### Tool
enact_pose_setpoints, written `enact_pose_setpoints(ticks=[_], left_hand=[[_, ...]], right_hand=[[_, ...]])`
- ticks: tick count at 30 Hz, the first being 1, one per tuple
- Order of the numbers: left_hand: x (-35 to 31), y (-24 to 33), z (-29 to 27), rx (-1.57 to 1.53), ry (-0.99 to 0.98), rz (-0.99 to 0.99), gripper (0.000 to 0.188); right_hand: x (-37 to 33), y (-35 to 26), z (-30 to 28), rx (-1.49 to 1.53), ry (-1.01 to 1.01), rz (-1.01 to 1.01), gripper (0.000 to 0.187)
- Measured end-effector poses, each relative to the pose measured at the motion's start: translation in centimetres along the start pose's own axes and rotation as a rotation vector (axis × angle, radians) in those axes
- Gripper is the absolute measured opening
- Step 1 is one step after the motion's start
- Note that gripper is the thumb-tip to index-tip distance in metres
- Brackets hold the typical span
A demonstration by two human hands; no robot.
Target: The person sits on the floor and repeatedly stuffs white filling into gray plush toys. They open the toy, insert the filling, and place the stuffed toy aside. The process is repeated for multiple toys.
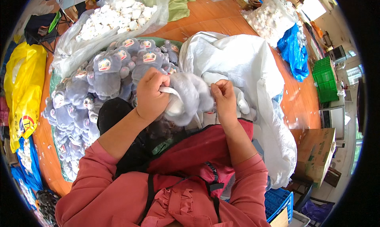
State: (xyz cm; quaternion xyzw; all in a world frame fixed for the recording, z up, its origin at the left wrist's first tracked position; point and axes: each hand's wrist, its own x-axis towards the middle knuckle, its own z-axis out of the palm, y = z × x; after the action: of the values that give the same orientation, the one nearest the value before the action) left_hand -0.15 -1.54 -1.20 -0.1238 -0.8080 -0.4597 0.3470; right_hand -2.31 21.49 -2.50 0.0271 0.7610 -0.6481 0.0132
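Between my two hands, over my lap, is a grey furry plush toy piece with a white inner part showing on its lower left side. My left hand is closed on its left edge, and a narrow white strip sticks out from the fist. With thumb and fingers pinched together, my right hand grips the piece's right edge. Left of my hands lies a heap of grey plush toys with small faces. Just behind my right hand, a white woven sack holds white and grey pieces.
A clear bag of white stuffed pieces stands at the far left, another at the far right. Yellow bags lie along the left. On the right are a blue bag, green crate, cardboard box and blue crate.
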Motion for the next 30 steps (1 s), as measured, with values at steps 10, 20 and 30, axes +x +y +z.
enact_pose_setpoints(ticks=[10, 20, 30], left_hand=[[-0.5, 0.9, 1.2, 0.049, -0.096, 0.176, 0.023], [-0.7, 0.7, 1.4, -0.072, -0.195, 0.151, 0.028], [-0.9, 0.8, 1.6, -0.1, -0.362, 0.232, 0.028]], right_hand=[[-2.3, -1.5, 2.6, -0.256, -0.308, -0.531, 0.035], [-2.1, -0.2, 0.9, -0.006, -0.498, -0.26, 0.028], [-1.2, -2.1, -1.9, -0.062, -0.415, -0.162, 0.02]])
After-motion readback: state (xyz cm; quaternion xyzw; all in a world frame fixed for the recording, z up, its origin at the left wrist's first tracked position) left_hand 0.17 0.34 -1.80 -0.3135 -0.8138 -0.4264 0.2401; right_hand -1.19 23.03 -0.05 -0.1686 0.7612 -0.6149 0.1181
